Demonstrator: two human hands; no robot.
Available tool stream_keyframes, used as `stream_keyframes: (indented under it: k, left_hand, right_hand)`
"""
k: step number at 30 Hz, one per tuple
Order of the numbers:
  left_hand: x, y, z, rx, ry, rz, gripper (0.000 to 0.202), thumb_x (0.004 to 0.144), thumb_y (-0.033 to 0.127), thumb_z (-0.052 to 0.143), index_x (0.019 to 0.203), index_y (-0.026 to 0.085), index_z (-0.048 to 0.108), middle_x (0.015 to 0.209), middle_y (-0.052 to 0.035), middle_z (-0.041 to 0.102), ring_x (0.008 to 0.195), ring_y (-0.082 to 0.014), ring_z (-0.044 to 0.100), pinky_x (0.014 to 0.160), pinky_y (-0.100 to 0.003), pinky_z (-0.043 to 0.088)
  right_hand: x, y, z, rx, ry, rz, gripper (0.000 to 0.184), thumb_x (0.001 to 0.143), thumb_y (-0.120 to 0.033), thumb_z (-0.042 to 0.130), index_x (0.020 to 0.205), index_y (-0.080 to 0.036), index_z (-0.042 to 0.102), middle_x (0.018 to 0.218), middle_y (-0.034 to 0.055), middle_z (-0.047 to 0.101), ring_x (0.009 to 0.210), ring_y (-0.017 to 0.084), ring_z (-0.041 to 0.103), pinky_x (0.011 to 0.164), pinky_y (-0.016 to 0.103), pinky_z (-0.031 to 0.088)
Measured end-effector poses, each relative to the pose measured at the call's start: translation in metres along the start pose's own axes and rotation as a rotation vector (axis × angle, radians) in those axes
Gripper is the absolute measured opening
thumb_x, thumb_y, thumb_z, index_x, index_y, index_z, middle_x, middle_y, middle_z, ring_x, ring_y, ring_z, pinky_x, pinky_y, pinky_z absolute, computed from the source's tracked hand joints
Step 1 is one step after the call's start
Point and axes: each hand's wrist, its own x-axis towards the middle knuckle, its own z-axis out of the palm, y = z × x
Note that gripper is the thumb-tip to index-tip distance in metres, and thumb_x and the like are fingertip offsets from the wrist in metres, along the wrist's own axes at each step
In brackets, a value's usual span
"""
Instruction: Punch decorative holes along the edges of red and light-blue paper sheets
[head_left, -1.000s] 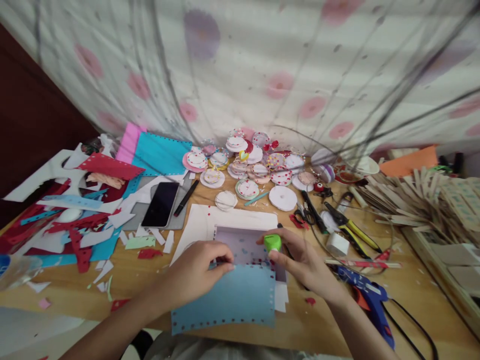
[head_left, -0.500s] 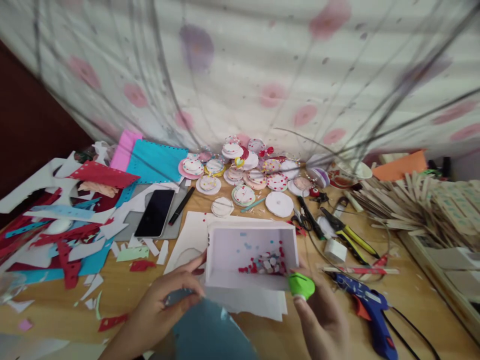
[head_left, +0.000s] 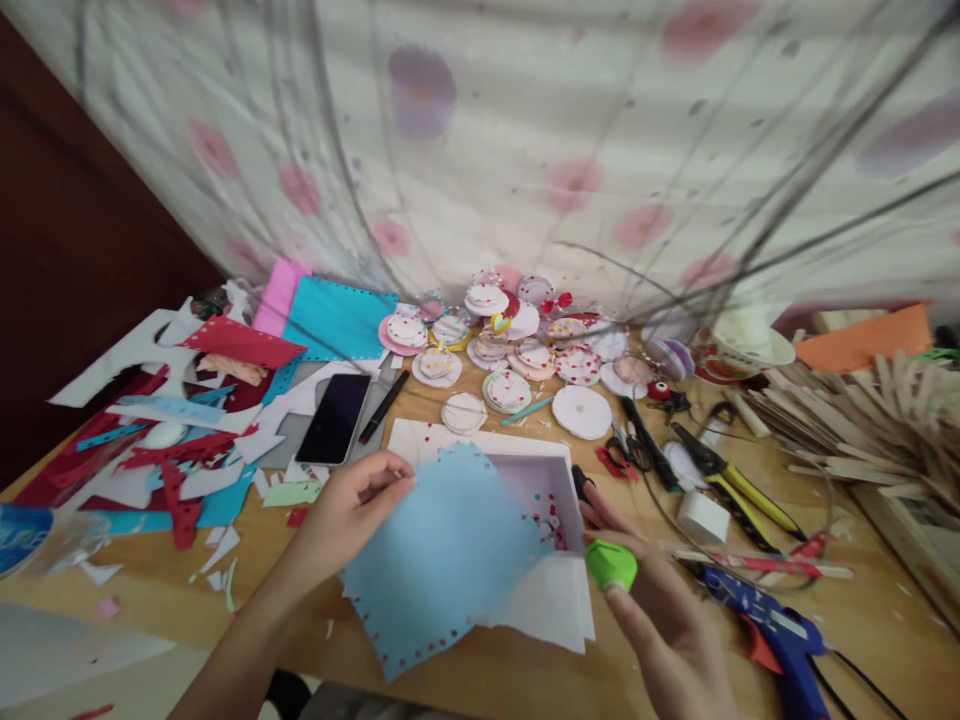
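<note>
My left hand (head_left: pixel 346 505) pinches the upper left corner of a light blue foam sheet (head_left: pixel 442 555) with small holes punched along its edges. The sheet lies tilted over a white shallow box (head_left: pixel 551 478), hiding most of it; red and white paper dots show in the box's right part. My right hand (head_left: pixel 660 615) grips a small green hole punch (head_left: pixel 610 565) just right of the sheet's edge, near the box's front corner. White paper sheets (head_left: pixel 551 610) lie under the box.
A black phone (head_left: pixel 335 417) and a black pen (head_left: pixel 383 406) lie behind the left hand. Decorated paper discs (head_left: pixel 510 350) pile at the back. Scissors (head_left: pixel 630 448), yellow pliers (head_left: pixel 739 485) and a blue glue gun (head_left: pixel 780 635) sit right. Foam scraps (head_left: pixel 172 450) cover the left side.
The blue sheet left the box, dropped low toward me, and now is back over the box, turned at an angle. The right hand with the punch moved down and right of the box.
</note>
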Motion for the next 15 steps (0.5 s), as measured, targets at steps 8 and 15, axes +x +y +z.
stream_keyframes:
  k: [8, 15]
  left_hand:
    - [0.018, 0.026, 0.039, -0.167, 0.060, 0.113, 0.019, 0.083, 0.036, 0.057, 0.090, 0.018, 0.061, 0.071, 0.0008, 0.063, 0.066, -0.0138, 0.060, 0.058, -0.022, 0.044]
    - [0.008, 0.024, 0.049, -0.293, -0.120, 0.133, 0.030, 0.079, 0.031, 0.064, 0.106, 0.020, 0.056, 0.086, -0.0011, 0.069, 0.078, -0.0152, 0.065, 0.068, -0.022, 0.049]
  right_hand:
    - [-0.008, 0.004, 0.010, -0.004, 0.146, -0.013, 0.031, 0.073, -0.033, 0.071, 0.103, -0.024, 0.068, 0.126, 0.0095, 0.060, 0.117, 0.032, 0.055, 0.095, 0.045, 0.048]
    - [0.015, 0.003, -0.006, 0.224, 0.504, 0.094, 0.036, 0.066, -0.033, 0.077, 0.098, -0.018, 0.070, 0.099, 0.0068, 0.070, 0.092, 0.024, 0.065, 0.096, 0.046, 0.046]
